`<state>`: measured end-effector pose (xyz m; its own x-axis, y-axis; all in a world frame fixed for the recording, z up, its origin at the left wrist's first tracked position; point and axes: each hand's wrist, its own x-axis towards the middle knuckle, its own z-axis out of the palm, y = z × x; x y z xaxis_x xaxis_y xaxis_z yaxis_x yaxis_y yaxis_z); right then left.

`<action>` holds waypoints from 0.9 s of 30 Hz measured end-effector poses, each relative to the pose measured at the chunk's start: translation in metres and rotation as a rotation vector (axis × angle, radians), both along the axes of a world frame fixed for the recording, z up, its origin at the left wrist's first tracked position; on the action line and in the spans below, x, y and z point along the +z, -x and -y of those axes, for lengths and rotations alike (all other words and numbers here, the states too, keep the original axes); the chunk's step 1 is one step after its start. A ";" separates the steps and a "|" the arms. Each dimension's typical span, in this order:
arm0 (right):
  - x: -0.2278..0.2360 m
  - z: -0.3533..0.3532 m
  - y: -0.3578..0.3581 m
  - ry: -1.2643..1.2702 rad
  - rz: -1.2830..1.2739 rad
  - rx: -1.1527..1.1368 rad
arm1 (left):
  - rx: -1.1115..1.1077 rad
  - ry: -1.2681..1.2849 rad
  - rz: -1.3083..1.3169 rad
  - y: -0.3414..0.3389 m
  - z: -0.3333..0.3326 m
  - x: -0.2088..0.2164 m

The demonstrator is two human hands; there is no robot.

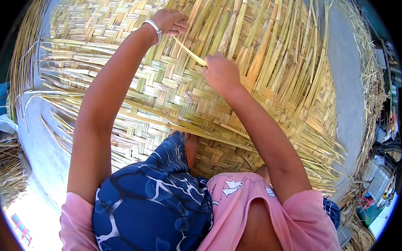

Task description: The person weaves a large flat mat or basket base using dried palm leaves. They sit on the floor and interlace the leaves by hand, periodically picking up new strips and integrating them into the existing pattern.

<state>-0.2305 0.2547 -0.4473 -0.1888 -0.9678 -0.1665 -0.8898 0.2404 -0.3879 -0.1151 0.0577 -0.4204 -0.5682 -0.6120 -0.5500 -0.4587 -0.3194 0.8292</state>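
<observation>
A large mat (163,89) of split reed or cane strips, woven in a diagonal pattern, lies under my arms. My right hand (222,73), near the middle of it, is closed on the near end of a narrow yellow strip (189,51). The strip slants up and left to my left hand (172,22), whose fingers curl around its other end. A white bangle (154,30) circles my left wrist. Just beyond my right hand, long unwoven reed strips (251,38) fan out away from me over the mat.
Loose strip ends (56,93) stick out at the mat's left side. Grey ground (347,74) borders the mat at right, with dry straw (369,77) past it. A bundle of thin stalks (26,57) lies far left. My bare foot (191,148) rests on the mat, beside blue patterned cloth (146,204).
</observation>
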 end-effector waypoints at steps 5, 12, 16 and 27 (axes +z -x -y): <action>-0.005 0.007 0.002 -0.016 -0.021 -0.051 | -0.101 -0.137 -0.066 -0.005 -0.015 0.000; -0.001 0.007 0.003 0.063 0.117 -0.281 | 0.038 0.000 -0.119 0.032 -0.019 -0.031; 0.004 0.001 0.000 0.091 0.185 -0.374 | -0.214 0.287 0.125 0.052 -0.012 -0.046; 0.025 -0.024 -0.002 0.260 0.451 -0.512 | -0.466 0.706 0.479 0.079 -0.025 -0.038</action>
<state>-0.2286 0.2788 -0.4227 -0.5960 -0.7952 -0.1116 -0.4308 0.4340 -0.7912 -0.1937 0.0829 -0.4583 -0.6486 -0.6602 -0.3788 -0.7520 0.4788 0.4531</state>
